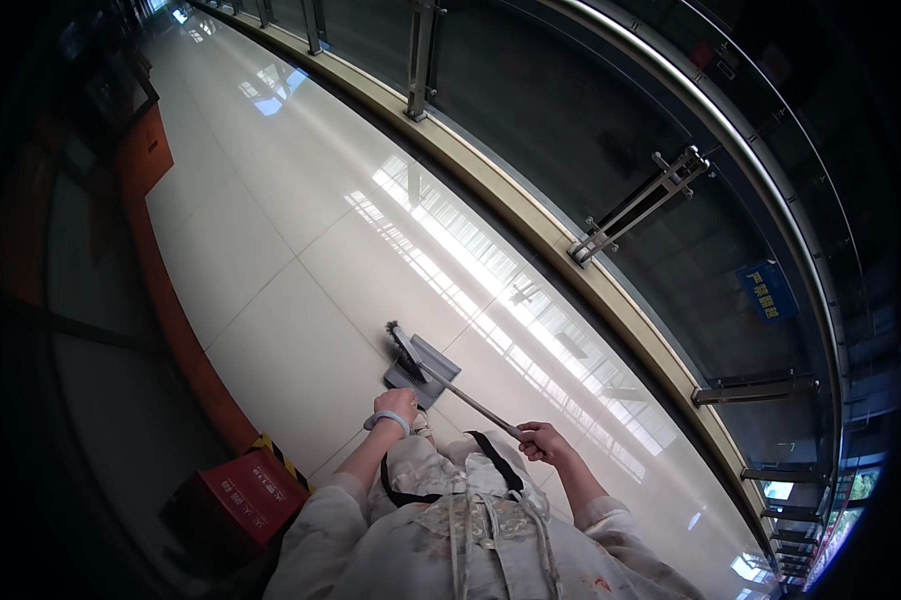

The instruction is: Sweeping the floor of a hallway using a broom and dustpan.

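Broom (pixel 476 405), handle grasped by right hand (pixel 541 442), left hand (pixel 399 404) curled near dustpan (pixel 438 357), its hold unclear

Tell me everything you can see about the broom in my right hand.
The broom has a long, straight, slim greyish handle and a narrow head with dark bristles. The right hand grips the handle's upper end; from there it slants forward and left. Its head overlaps the grey dustpan in this view, though contact is unclear. The handle looks like metal or plastic.
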